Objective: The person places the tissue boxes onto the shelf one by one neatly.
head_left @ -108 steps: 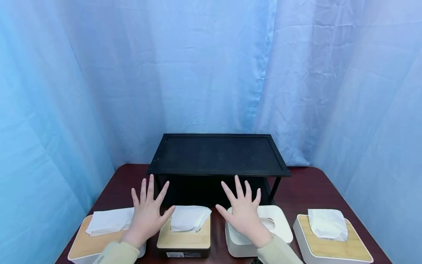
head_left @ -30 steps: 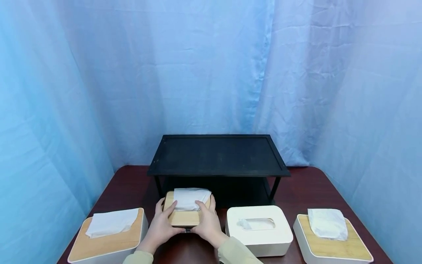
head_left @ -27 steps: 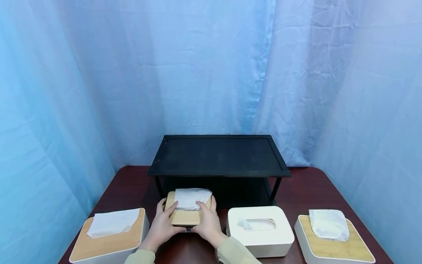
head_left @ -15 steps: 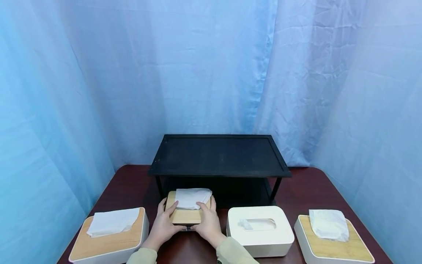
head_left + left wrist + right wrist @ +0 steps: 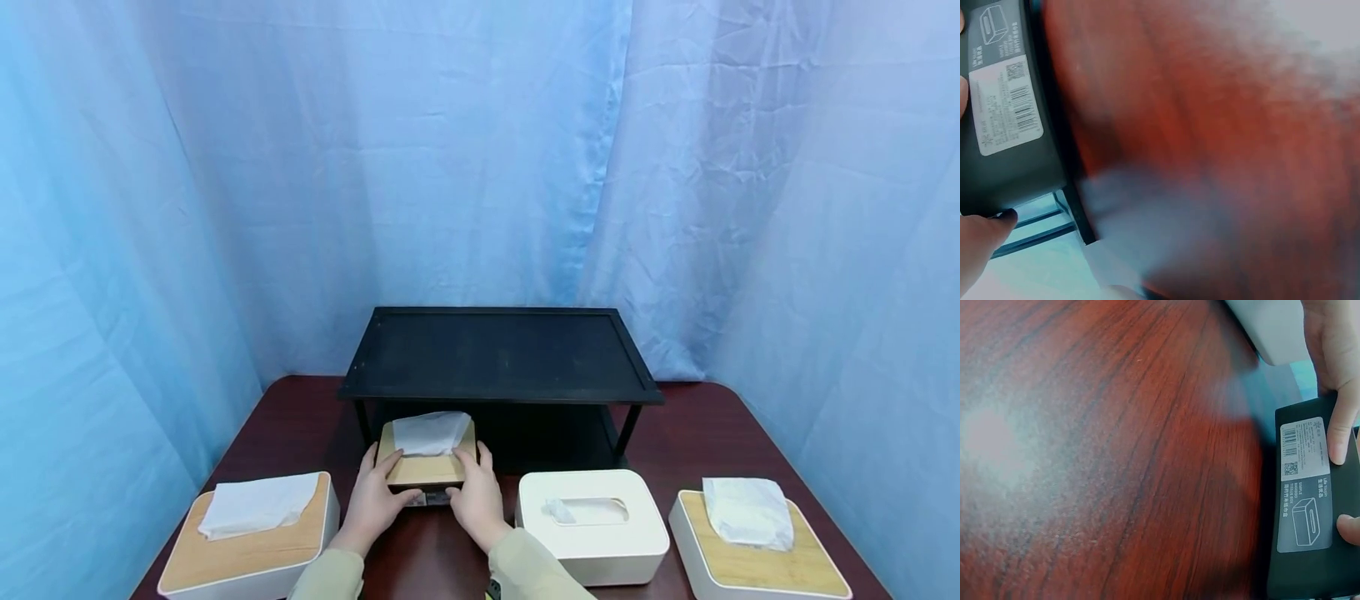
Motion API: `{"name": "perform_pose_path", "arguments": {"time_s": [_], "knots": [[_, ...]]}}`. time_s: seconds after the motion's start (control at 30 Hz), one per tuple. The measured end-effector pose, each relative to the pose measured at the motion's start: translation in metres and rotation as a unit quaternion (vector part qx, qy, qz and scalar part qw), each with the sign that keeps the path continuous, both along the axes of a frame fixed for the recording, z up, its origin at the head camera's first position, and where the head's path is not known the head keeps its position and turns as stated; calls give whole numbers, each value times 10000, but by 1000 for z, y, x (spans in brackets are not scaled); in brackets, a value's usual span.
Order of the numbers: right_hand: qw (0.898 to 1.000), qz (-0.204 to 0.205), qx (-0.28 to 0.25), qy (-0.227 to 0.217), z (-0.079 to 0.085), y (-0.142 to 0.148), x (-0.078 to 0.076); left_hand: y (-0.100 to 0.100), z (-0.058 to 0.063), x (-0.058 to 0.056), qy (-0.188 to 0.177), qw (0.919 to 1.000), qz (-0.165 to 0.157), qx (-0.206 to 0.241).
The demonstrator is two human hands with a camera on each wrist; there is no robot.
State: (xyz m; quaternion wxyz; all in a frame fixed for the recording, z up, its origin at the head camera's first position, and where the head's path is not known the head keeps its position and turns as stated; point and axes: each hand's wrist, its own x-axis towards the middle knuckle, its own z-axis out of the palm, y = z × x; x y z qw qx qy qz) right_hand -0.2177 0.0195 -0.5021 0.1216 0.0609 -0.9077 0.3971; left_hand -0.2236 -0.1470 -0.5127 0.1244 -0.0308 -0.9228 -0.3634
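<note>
A black tissue box with a pale wooden lid [image 5: 422, 472] and a white tissue [image 5: 429, 435] poking from its slot stands at the front left of the black shelf rack's lower tier [image 5: 540, 442]. My left hand [image 5: 372, 504] grips its left side. On the right side, my right hand [image 5: 478, 498] holds it, fingers and thumb spread over side, lid and front. The wrist views show the box's front label: a barcode sticker [image 5: 1009, 106] in the left one, a grey-and-white label [image 5: 1305, 484] in the right one. The box's underside is hidden.
The rack's upper shelf [image 5: 498, 354] overhangs the lower tier. A white tissue box with a wooden lid [image 5: 247, 554] sits left, an all-white one [image 5: 592, 542] right of my hands, another wood-lidded one [image 5: 776, 575] far right. Blue curtains [image 5: 480, 167] surround the dark red table [image 5: 427, 558].
At first both hands hovered with spread fingers over the table. They then took hold of the black tissue box, and in the last half second it has moved farther towards the rack.
</note>
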Motion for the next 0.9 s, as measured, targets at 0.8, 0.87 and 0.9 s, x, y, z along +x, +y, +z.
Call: {"name": "perform_pose_path", "arguments": {"time_s": [0.8,0.87,0.9], "knots": [[9977,-84,-206,-634,19,4,-2,15,6,6,310,9966,467,-598],[9979,74,-101,-641,20,5,1,14,7,10,327,9960,436,-710],[9980,177,-45,-611,21,6,2,14,6,12,359,9956,420,-759]]}}
